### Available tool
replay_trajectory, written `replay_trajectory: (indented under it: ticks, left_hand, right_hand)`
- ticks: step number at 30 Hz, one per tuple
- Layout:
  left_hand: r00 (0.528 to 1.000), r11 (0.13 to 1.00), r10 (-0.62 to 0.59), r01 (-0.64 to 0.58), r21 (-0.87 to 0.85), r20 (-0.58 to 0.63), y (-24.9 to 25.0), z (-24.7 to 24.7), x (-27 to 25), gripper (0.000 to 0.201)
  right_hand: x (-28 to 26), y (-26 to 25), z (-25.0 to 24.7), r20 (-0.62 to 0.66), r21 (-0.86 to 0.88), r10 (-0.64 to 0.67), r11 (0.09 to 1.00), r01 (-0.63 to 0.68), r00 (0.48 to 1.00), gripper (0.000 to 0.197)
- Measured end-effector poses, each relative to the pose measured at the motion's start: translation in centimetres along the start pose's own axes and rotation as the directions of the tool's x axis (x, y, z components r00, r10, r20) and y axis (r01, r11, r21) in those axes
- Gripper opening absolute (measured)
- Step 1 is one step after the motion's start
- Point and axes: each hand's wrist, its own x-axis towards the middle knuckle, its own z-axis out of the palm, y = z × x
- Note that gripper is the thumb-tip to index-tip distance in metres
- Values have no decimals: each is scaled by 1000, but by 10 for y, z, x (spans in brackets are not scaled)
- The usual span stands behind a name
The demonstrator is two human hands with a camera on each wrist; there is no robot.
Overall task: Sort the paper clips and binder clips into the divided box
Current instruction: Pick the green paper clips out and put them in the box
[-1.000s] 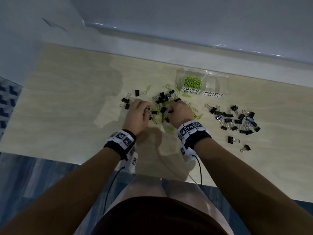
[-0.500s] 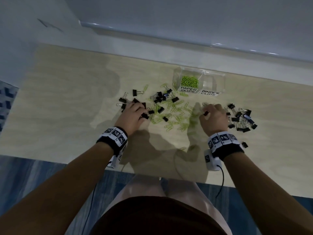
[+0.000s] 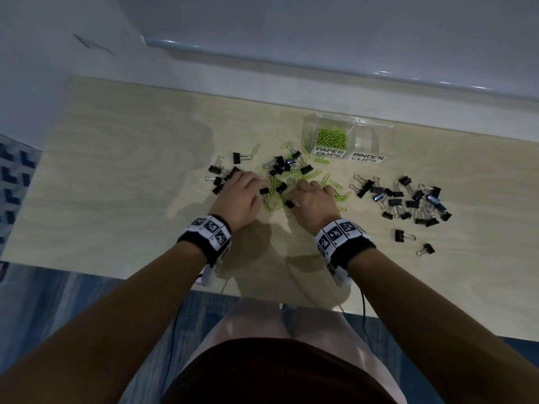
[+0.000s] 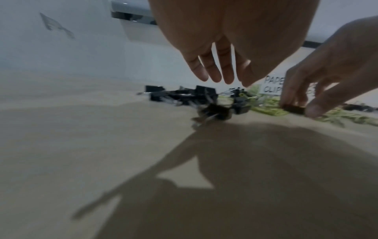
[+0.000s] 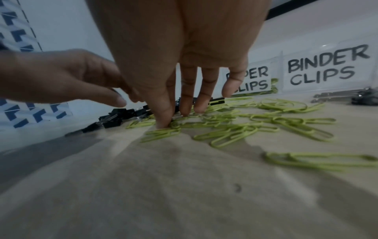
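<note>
While bare desk (image 3: 122, 182) lies wide to the left of the divided box (image 3: 348, 138), clips crowd its front. Since half a second ago, the right hand (image 3: 313, 202) has swung back from the black binder clips (image 3: 408, 199) to the green paper clips (image 5: 235, 129), fingers (image 5: 163, 113) pinching one black clip (image 4: 293, 109). The left hand (image 3: 239, 199) hovers, fingers relaxed.

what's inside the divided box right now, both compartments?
The divided box holds a heap of green paper clips in the compartment labelled PAPER CLIPS. The one labelled BINDER CLIPS looks empty, though its label covers the lower front.
</note>
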Motion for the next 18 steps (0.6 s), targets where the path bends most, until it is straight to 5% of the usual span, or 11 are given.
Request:
replay_trajectory:
  ticks: [6, 11, 15, 18]
  left_hand:
    - [991, 999, -3, 9, -47, 136, 11, 6, 20, 32]
    - [992, 984, -4, 26, -178, 125, -1, 2, 18, 21]
    - [989, 948, -146, 130, -289, -32, -17, -7, 12, 20]
    - [959, 957, -231, 194, -216, -163, -23, -15, 15, 23]
  right_hand:
    - [-6, 13, -8, -144, 166, 19, 986, 6, 989, 20]
    - [-22, 63, -15, -345, 423, 368, 882, -207, 864, 26]
    - [-36, 98, -14, -314, 353, 552, 823, -445, 773, 32]
    - [-31, 87, -13, -326, 234, 465, 883, -406, 823, 33]
